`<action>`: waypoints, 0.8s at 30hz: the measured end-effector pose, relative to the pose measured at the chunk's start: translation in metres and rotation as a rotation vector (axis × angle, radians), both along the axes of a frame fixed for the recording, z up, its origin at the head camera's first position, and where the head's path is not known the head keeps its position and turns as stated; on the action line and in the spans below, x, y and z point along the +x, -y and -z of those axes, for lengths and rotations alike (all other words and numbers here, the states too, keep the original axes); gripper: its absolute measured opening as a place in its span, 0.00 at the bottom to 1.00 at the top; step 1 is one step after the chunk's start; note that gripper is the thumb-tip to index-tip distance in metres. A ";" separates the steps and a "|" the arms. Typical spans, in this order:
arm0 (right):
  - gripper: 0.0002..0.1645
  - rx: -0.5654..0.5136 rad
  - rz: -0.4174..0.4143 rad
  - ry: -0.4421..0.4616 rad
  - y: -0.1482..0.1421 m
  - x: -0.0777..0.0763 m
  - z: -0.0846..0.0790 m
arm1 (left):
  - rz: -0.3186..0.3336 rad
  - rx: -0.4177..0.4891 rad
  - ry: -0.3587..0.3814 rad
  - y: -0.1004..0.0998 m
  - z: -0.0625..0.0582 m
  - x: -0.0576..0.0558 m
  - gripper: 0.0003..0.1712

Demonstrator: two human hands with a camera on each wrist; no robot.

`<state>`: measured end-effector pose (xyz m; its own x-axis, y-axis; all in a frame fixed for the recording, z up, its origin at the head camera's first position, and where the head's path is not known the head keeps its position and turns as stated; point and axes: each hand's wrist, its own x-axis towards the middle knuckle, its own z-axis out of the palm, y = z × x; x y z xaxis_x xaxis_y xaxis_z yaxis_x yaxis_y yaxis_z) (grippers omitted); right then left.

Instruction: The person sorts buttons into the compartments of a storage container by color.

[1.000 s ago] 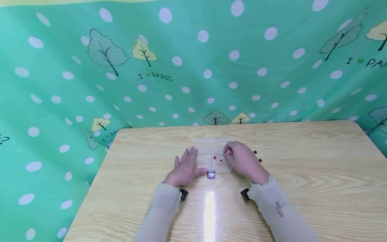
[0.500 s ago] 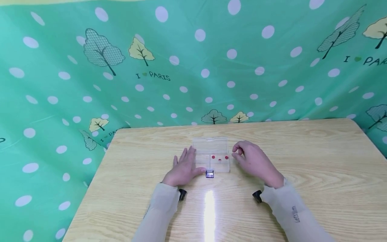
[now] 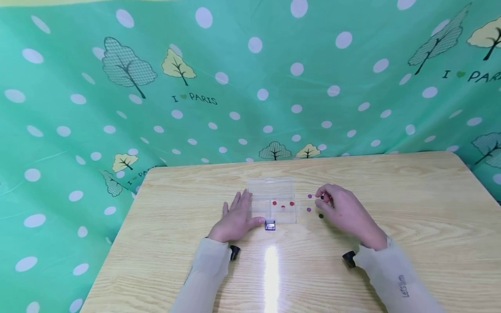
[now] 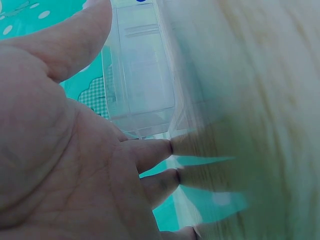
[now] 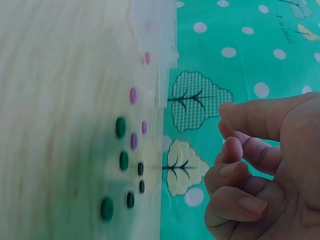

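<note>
A clear plastic box lies with its lid folded back on the table. In its right compartment sit small red discs. My left hand rests against the box's left side, fingers spread and thumb near the front; the left wrist view shows the box wall beside it. Right of the box, my right hand hovers over loose discs, thumb and index finger slightly apart, the other fingers curled, nothing visible between them. Purple discs, green discs and black discs lie below it.
A small blue-edged piece sits at the box's front edge. The wooden table ends at a green dotted curtain behind. Bright light reflects off the table in front of the box.
My right hand has moved right, from over the box to above the loose discs. Another red disc shows in the right compartment where that hand was. The left hand has stayed put.
</note>
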<state>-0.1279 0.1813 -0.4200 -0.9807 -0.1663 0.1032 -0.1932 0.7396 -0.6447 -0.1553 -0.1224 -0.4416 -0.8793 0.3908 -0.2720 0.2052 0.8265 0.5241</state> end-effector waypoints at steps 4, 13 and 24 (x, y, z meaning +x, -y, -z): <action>0.03 0.012 0.006 0.000 -0.011 0.005 0.003 | 0.005 -0.009 0.002 -0.001 -0.001 0.001 0.53; 0.05 -0.014 -0.002 0.031 -0.023 0.009 0.009 | 0.001 -0.030 -0.003 0.000 -0.002 -0.001 0.53; 0.05 0.005 -0.013 0.088 -0.034 0.011 0.015 | 0.009 -0.029 0.007 -0.001 -0.001 -0.002 0.54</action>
<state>-0.1165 0.2156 -0.4347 -0.9837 -0.1794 0.0155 -0.1453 0.7405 -0.6562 -0.1574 -0.1212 -0.4408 -0.8740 0.3905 -0.2891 0.2093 0.8396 0.5013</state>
